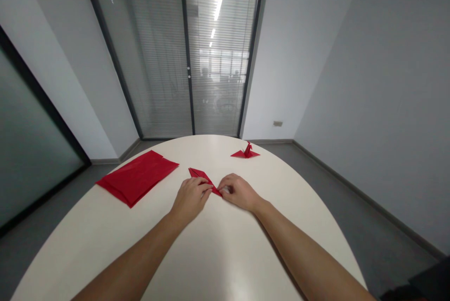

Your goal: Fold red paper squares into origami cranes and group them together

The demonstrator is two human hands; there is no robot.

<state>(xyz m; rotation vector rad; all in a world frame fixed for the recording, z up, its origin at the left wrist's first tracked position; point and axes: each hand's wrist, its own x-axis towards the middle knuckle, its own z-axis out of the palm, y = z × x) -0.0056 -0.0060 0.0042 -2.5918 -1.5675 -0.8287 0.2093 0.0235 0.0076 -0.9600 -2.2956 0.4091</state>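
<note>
A piece of red origami paper (198, 173), folded into a narrow diamond with a crease along its middle, lies at a slant on the white table. My left hand (191, 196) rests over its middle, fingers bent and holding it down against the tabletop. At the near right tip of the paper, my right hand (239, 192) is closed in a pinch, thumb and forefinger together. The fingers of both hands hide part of the paper, and the two hands almost meet there.
On the left of the round white table (197, 254) lies a stack of red paper sheets (140, 176). A finished red paper crane (247, 152) stands near the far right edge. Beyond the table are a glass partition with blinds (158, 57) and grey walls.
</note>
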